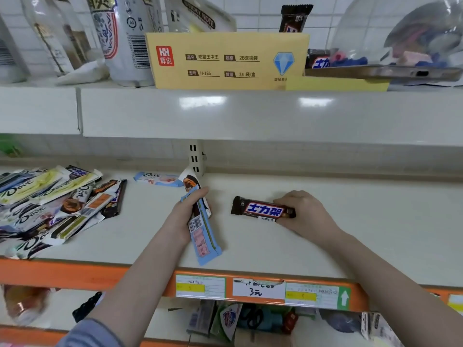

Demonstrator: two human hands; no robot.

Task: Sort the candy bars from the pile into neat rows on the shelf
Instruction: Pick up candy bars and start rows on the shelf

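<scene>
A pile of candy bars (50,204), mostly white, yellow and dark wrappers, lies at the left end of the cream shelf (350,234). My left hand (184,216) is closed around a small stack of bars, with a light blue bar (204,242) on top and a brown-and-white one behind it. My right hand (305,214) grips the right end of a dark brown bar with blue lettering (261,209), which lies flat on the shelf. One light blue bar (157,178) lies alone near the shelf's back wall.
An upper shelf holds a yellow cardboard box (225,61), white bottles (125,38) and a clear dome (400,33). A slotted upright (195,157) stands at the back. The orange front rail (75,274) carries price labels (258,288). Goods fill the shelf below.
</scene>
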